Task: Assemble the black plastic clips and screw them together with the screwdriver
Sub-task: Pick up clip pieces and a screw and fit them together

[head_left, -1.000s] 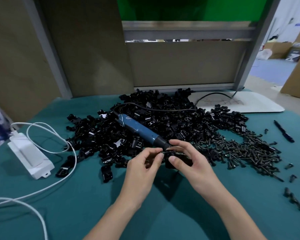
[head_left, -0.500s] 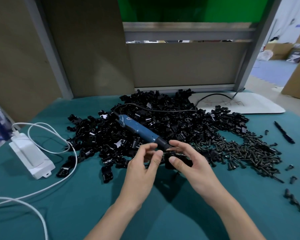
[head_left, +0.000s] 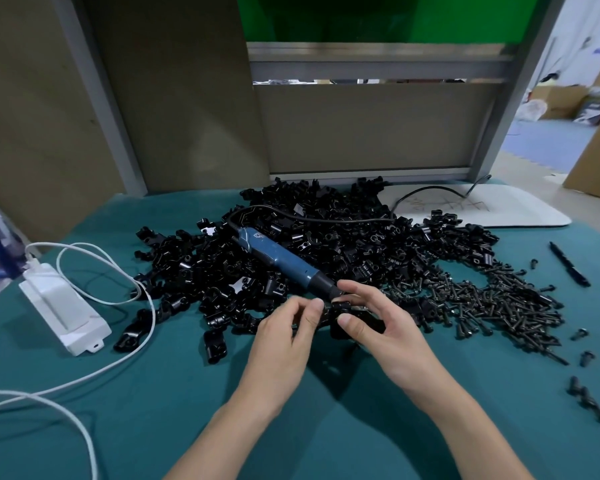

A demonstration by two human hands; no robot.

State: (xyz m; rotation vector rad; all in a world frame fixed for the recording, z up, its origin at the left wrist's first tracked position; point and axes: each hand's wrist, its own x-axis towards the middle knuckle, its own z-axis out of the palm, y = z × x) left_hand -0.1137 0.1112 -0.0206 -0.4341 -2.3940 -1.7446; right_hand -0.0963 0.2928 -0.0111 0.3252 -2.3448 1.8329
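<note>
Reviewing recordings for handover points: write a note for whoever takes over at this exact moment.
Left hand: pinches one end of the black clip.
Right hand: grips its other side, thumb on the near face.
Screwdriver: unheld, lying on the clip pile, tip toward the hands.
Screws: heaped to the right of the hands.
Done: one clip is being put together in the hands; whether a screw is in it cannot be seen.
Left: seat a screw, drive it with the screwdriver, then work through the pile.
</note>
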